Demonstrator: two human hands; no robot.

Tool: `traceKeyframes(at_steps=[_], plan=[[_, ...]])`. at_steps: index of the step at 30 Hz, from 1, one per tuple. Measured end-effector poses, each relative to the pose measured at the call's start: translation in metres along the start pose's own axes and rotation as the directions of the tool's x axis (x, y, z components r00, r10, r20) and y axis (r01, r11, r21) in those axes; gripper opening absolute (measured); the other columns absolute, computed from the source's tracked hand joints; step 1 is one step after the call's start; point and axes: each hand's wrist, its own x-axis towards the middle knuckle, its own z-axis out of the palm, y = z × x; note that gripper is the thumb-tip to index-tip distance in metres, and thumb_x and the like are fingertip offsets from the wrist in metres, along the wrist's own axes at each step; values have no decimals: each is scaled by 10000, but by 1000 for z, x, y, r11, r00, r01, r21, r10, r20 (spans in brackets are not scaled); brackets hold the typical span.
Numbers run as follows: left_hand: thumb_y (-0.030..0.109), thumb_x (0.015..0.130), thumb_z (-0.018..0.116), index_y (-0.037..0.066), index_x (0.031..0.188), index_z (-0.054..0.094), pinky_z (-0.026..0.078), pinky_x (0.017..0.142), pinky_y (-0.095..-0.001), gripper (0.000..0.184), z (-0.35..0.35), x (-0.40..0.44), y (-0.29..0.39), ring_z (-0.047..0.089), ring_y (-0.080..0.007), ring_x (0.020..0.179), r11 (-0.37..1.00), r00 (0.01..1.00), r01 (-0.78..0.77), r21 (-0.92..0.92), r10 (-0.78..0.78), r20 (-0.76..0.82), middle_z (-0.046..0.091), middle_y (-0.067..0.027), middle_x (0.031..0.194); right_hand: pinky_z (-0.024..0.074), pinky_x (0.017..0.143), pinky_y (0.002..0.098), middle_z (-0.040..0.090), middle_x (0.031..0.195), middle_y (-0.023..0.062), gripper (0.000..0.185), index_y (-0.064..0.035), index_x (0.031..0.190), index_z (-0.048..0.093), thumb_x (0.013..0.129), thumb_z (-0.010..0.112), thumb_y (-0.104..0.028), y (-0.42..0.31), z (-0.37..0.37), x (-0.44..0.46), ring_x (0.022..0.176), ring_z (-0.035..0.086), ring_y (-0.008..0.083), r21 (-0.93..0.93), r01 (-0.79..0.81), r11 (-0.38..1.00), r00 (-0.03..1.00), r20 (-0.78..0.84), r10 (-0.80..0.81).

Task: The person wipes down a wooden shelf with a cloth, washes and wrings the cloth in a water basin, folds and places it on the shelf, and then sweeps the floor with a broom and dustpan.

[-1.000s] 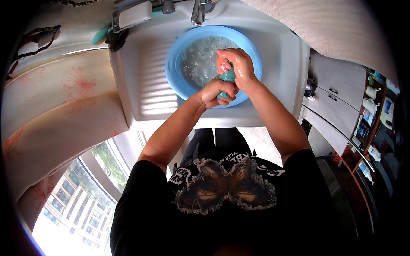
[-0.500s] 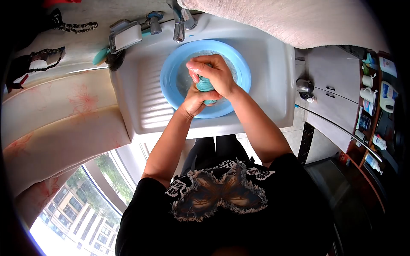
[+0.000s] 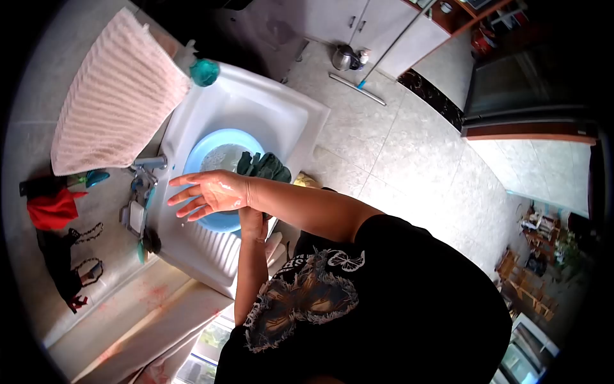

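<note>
My right hand (image 3: 214, 191) is over the blue basin (image 3: 193, 159), fingers spread, palm wet with some suds and nothing in it. My left hand (image 3: 252, 225) comes up beneath my right wrist; its fingers are hidden behind that forearm. A bunched, dark green wet cloth (image 3: 267, 168) shows just beyond the forearm, over the basin's edge. Whether my left hand holds the cloth is hidden. Soapy water (image 3: 224, 157) with bubbles is visible in the basin.
The basin sits in a white sink (image 3: 217, 105) with a ribbed washboard side (image 3: 214, 253). A faucet (image 3: 150, 162), a soap dish (image 3: 136, 216) and a pink towel (image 3: 118, 102) are along the wall side. A floor squeegee (image 3: 358, 88) and a kettle (image 3: 342, 57) stand on the tiled floor.
Both hands were wrapped round the twisted cloth above the basin. My right hand has let go and opened out, and the cloth hangs looser. The view has turned and shifted.
</note>
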Motion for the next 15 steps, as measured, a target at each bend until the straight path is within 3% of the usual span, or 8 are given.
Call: traceKeyframes(at_steps=[3,5,7,9,11,12,13,15], plan=[[139,891,673,98,1280,471,476,592,-234,440,64,-12,-7,606,-98,780,978,975,-201,-49,195,-109,617,-15,1061,285,1160,462,188,1611,120,754,-141,1559,139,983,484,-484,-14,-2,-109,1378,389,324,-32,183,983,983,-11,-184],[38,843,660,81,1259,495,517,668,-260,449,82,-12,6,630,-145,796,963,980,-113,243,67,190,637,-37,1002,295,1147,456,167,1623,101,750,-145,1571,87,1002,420,-503,-31,16,-215,1378,382,350,-245,189,951,981,4,-194],[28,757,735,39,1119,589,544,668,-307,391,122,-4,-11,671,-206,747,543,837,-548,636,365,408,676,-99,972,284,1136,486,162,1624,108,776,-184,1574,102,979,455,-535,-36,-8,-314,1401,329,360,-508,141,850,900,-291,-323],[20,699,745,10,1127,576,528,723,-425,461,206,-41,-16,667,-371,787,74,723,-659,749,337,603,678,-153,951,264,1133,530,146,1619,121,875,-194,1574,102,927,511,-617,-20,1,-378,1451,230,346,-631,147,762,546,-591,-594],[104,698,783,10,1201,503,482,867,-485,583,283,-85,-47,574,-439,1071,-158,635,-747,646,116,764,586,-231,1179,276,1111,556,196,1593,141,809,-226,1569,128,948,531,-553,-12,57,-420,1439,234,326,-497,480,723,492,-530,-691],[135,718,786,16,1313,426,476,869,-492,705,316,-102,-71,547,-443,1117,-120,553,-831,543,-67,831,533,-246,1241,294,1113,514,290,1541,138,774,-242,1561,171,949,559,-515,-7,67,-436,1426,264,309,-543,600,587,384,-448,-807],[178,734,794,27,1413,339,467,877,-506,831,346,-118,-98,531,-455,1130,-17,168,-986,168,3,986,509,-249,1259,399,1059,444,477,1401,139,690,-190,1511,311,944,602,-454,-6,53,-458,1325,436,277,-694,575,433,132,-444,-886],[186,772,791,5,1435,383,507,860,-414,799,414,-165,-112,592,-348,1106,15,139,-988,153,-341,930,564,-242,1251,492,966,387,618,1223,130,551,-111,1397,461,939,617,-374,-1,41,-541,1124,608,260,-498,818,288,-7,-508,-861]])
